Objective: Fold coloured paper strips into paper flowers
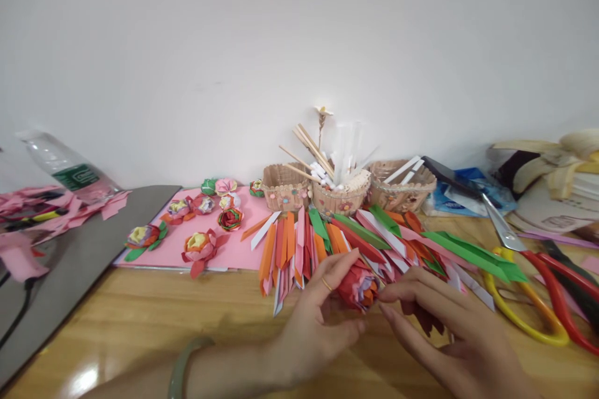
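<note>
A folded paper flower (359, 287), red outside with purple and orange inner petals, is held just above the wooden table. My left hand (314, 324), wearing a ring, curves round its left side with the thumb below. From the right, the thumb and forefinger of my right hand (452, 324) pinch at the flower's edge. Dark red paper shows partly under my right fingers; whether they hold it is hidden. Behind both hands lie folded paper strips (283, 246) in orange, pink, red and white, with green strips (472, 252) toward the right.
Finished paper flowers (200, 248) rest on a pink sheet (248, 255) at left. Behind stand three small baskets (339, 201), the middle one with sticks and swabs. Scissors (559, 299) lie right. A pink glue gun (21, 255) and plastic bottle (70, 168) are far left.
</note>
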`<move>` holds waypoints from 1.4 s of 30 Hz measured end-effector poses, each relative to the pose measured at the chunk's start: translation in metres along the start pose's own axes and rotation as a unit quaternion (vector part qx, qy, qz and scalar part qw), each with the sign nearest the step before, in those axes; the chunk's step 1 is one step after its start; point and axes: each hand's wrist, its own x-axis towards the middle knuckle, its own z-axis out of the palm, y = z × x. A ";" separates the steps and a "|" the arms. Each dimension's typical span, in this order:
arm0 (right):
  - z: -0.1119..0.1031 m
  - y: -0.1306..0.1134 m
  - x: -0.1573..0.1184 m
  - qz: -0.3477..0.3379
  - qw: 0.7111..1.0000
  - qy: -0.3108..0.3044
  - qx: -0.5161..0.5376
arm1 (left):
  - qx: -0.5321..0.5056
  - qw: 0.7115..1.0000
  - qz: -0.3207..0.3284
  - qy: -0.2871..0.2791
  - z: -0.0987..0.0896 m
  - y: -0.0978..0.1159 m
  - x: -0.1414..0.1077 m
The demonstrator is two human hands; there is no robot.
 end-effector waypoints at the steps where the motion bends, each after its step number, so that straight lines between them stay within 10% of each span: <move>1: 0.000 0.000 0.000 0.010 1.000 -0.001 0.001 | 0.008 1.000 -0.001 -0.005 0.000 0.000 -0.001; 17: 0.003 0.006 -0.006 0.211 0.974 -0.056 0.069 | 0.197 0.978 0.069 -0.012 -0.003 0.004 -0.006; 28: 0.013 -0.002 -0.006 0.407 0.877 -0.016 0.254 | 0.150 0.986 0.067 -0.012 -0.002 0.002 -0.006; 42: -0.005 0.012 0.002 -0.016 0.999 0.015 0.034 | -0.090 0.996 -0.010 -0.003 0.003 0.000 -0.001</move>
